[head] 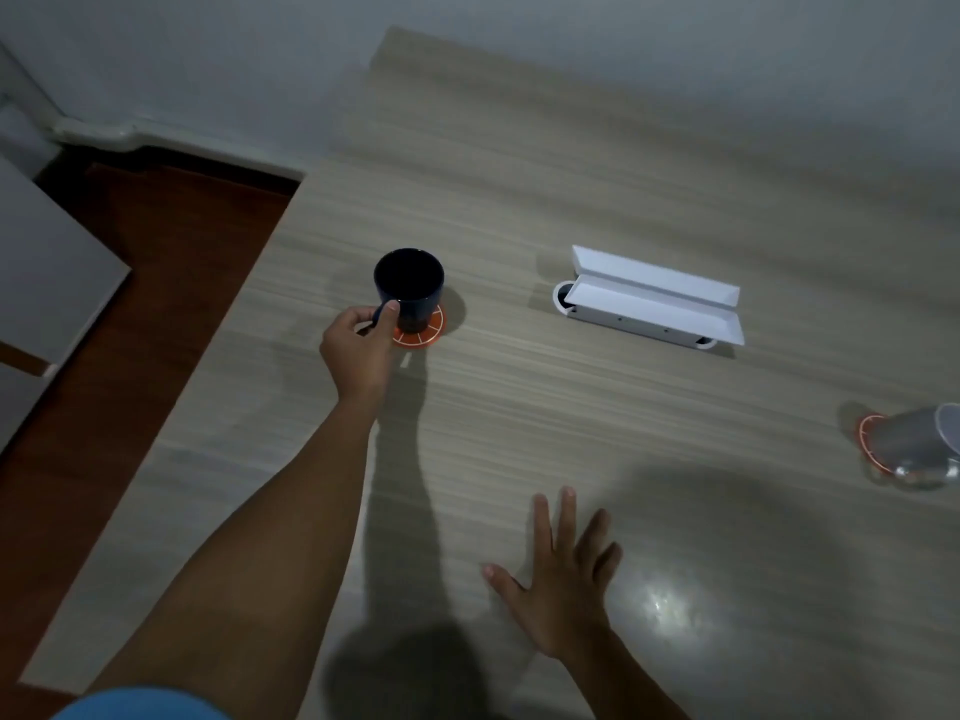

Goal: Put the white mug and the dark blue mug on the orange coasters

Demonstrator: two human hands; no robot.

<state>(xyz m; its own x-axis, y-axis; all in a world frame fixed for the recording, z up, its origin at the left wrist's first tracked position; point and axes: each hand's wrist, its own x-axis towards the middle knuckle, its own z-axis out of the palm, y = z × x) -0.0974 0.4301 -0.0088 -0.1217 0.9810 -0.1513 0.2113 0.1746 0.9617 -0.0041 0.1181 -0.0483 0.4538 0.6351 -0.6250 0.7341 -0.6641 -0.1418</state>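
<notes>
The dark blue mug (409, 288) stands upright on an orange coaster (428, 332) at the left middle of the wooden table (571, 189). My left hand (358, 350) grips the mug's handle from the near side. At the right edge of the view the white mug (914, 449) sits on a second orange coaster (866, 433), partly cut off by the frame. My right hand (563, 579) hovers flat over the near part of the table, fingers spread, holding nothing.
A white cable-port box with its lid flipped open (654, 304) is set into the table between the two coasters. The table's left edge drops to a dark red floor (156, 241). A grey wall runs behind the table.
</notes>
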